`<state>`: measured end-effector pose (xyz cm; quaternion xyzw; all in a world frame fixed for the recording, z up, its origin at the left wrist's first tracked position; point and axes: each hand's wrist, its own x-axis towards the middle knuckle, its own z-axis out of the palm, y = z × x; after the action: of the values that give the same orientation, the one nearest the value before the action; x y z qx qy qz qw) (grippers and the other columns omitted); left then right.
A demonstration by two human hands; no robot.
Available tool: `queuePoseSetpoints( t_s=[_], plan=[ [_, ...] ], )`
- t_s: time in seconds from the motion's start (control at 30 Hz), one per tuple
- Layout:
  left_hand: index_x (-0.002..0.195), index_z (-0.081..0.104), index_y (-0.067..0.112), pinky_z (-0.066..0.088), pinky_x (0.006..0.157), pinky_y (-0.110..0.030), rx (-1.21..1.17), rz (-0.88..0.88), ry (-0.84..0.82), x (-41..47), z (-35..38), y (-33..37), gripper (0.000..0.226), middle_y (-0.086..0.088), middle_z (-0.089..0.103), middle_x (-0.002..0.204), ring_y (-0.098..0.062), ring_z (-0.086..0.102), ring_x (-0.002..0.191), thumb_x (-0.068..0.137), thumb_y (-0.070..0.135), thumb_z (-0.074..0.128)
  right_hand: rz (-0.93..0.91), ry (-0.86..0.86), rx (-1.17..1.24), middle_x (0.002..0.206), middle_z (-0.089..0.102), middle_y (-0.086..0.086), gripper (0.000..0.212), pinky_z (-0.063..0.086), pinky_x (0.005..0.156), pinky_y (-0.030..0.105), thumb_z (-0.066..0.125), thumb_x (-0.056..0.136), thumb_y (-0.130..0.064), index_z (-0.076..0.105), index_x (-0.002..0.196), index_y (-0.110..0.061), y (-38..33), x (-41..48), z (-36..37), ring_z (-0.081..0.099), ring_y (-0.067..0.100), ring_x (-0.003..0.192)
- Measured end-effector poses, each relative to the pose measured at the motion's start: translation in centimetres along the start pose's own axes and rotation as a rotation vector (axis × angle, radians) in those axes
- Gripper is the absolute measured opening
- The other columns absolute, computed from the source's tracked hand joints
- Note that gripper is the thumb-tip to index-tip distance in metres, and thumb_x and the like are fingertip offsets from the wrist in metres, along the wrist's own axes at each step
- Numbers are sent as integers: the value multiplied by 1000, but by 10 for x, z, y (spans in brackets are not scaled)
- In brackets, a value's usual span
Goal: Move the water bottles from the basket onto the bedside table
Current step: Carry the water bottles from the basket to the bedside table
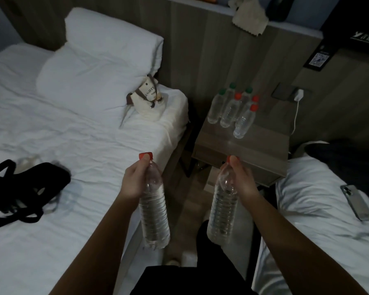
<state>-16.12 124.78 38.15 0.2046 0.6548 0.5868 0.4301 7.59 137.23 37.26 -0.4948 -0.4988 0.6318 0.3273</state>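
Observation:
My left hand grips a clear red-capped water bottle by its neck, hanging upright over the gap between the beds. My right hand holds a second red-capped bottle the same way, just in front of the bedside table. Several bottles with red and green caps stand grouped at the back of the table top. A black basket or bag lies on the left bed, with clear bottles blurred beside it.
A white bed with a pillow and a small cream tote bag is on the left. On the right bed lies a phone. A white charger and cable hang from the wall by the table.

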Motion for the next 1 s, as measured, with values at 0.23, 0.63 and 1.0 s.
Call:
queuePoseSetpoints(
  t_s=[0.23,0.63,1.0],
  plan=[
    [75,62,-2,51,78,-53,193,113,82,75,81,17,56,-29,64,75,-42,64,78,82,53,53,-7,4,-18,69,69,12,44,52,82,47,55,88,-50,69,67,-14,-37,104,-44,66,28,71],
    [95,64,14,43,69,-20,556,129,73,159,193,38,23,-2,66,86,-14,60,80,82,33,69,-9,-45,-298,97,69,-2,19,52,89,36,55,92,-43,65,91,-26,-63,225,-105,66,14,94],
    [99,65,26,49,73,-28,653,80,-119,272,245,23,24,1,68,89,-15,63,84,77,32,73,69,27,-430,99,65,-1,18,45,87,31,65,88,-31,64,105,-24,-53,292,-96,60,17,96]
  ],
)
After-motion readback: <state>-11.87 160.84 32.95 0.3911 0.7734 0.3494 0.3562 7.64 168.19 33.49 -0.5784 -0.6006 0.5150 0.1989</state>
